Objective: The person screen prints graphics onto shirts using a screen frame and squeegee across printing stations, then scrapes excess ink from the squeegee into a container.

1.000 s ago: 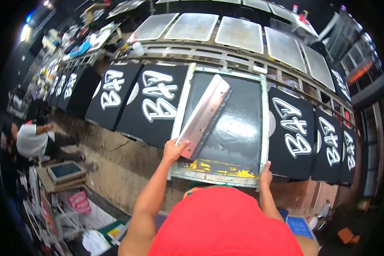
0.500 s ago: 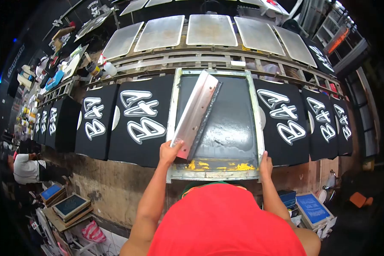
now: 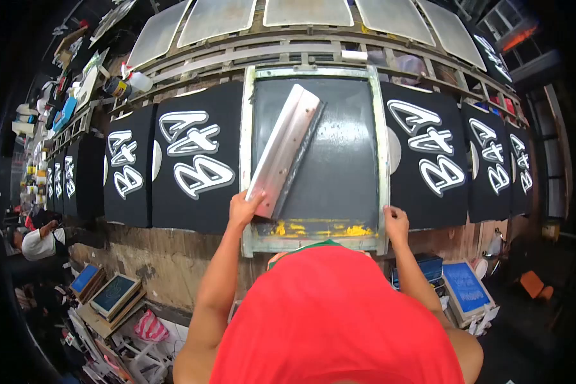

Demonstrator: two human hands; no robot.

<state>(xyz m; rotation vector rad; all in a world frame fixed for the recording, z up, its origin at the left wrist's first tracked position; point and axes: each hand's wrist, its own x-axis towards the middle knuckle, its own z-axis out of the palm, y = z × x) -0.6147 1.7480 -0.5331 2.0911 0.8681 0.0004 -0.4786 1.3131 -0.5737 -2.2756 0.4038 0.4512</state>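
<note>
My left hand (image 3: pixel 240 210) is closed around the lower end of a long metal squeegee (image 3: pixel 285 144). The squeegee lies slanted inside a screen-printing frame (image 3: pixel 381 153), its dark blade edge facing right. Grey ink covers the mesh (image 3: pixel 342 160), with yellow patches (image 3: pixel 358 230) along the near end. At the frame's lower right side, my right hand (image 3: pixel 396 224) is closed with curled fingers against the rim; its exact hold is partly hidden. Black shirts with white lettering lie on both sides, the nearest being the left shirt (image 3: pixel 195 153) and the right shirt (image 3: pixel 429 153).
Pale flat platens (image 3: pixel 307 13) line the far side beyond a metal rail (image 3: pixel 237 61). A spray bottle (image 3: pixel 139 80) stands at the back left. Framed screens (image 3: pixel 115 296) are stacked low left, and a blue screen (image 3: pixel 466 288) leans low right. Another person (image 3: pixel 40 243) is at far left.
The camera view has tilted down, so the table sits higher in the picture. My right hand's fingers look more curled at the rim. My left hand still grips the squeegee.
</note>
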